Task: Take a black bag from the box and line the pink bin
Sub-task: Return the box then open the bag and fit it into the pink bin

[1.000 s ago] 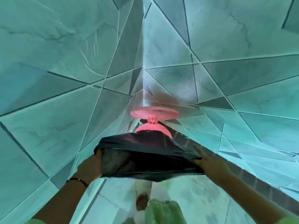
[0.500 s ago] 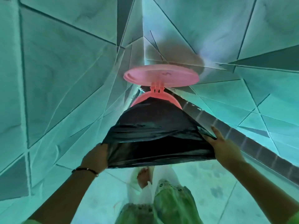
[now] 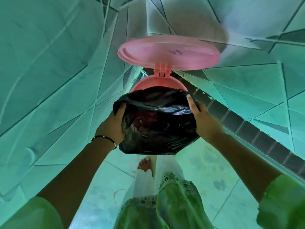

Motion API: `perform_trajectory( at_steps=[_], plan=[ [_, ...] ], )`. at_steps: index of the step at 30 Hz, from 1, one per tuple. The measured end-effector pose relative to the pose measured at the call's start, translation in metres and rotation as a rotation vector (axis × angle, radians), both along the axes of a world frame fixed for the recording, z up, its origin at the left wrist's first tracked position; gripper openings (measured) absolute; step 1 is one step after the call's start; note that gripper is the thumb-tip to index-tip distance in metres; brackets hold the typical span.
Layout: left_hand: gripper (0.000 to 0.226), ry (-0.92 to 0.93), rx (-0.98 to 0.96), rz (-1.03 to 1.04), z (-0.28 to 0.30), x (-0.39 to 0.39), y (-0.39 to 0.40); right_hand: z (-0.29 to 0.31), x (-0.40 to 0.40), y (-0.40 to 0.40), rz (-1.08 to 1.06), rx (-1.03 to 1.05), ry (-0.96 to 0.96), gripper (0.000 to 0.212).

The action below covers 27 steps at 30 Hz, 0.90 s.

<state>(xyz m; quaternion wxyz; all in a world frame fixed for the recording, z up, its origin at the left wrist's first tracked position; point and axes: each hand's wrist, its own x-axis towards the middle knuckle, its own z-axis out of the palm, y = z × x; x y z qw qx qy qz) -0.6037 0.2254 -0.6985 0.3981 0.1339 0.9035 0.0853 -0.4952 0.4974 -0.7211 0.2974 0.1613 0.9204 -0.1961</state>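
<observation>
**A:** Black bag [image 3: 158, 119] right in the middle of the shot — its mouth is spread wide over the front of the pink bin [image 3: 158, 82], and the rest of it hangs bunched and crinkled below the hands.

**B:** And the bin's lid [image 3: 168, 54]?

**A:** Flipped up on its hinge behind the rim, underside facing us. Only the back arc of the bin's rim shows; the bag covers the front.

**B:** Hands?

**A:** Left hand [image 3: 113, 124] grips the bag's left edge — fingers curled into the plastic, thumb tucked over the hem. A dark bracelet [image 3: 104, 138] sits at that wrist. Right hand [image 3: 202, 119] is on the right edge, fingers [image 3: 191, 103] long and close together along the hem; the thumb is hidden, so whether it pinches I cannot tell.

**B:** Around it?

**A:** Tiled floor [image 3: 206, 171] underneath, tiled walls meeting in a corner behind the bin, a bare foot [image 3: 145, 164] just below the bag, green sleeves at both lower corners.
</observation>
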Motion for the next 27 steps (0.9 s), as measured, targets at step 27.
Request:
perform_trajectory(
  at_steps=[27],
  plan=[
    [0.068,0.15,0.191,0.182,-0.045,0.01,0.022,-0.019,-0.037,-0.017,-0.045,-0.261,0.31,0.059]
  ],
)
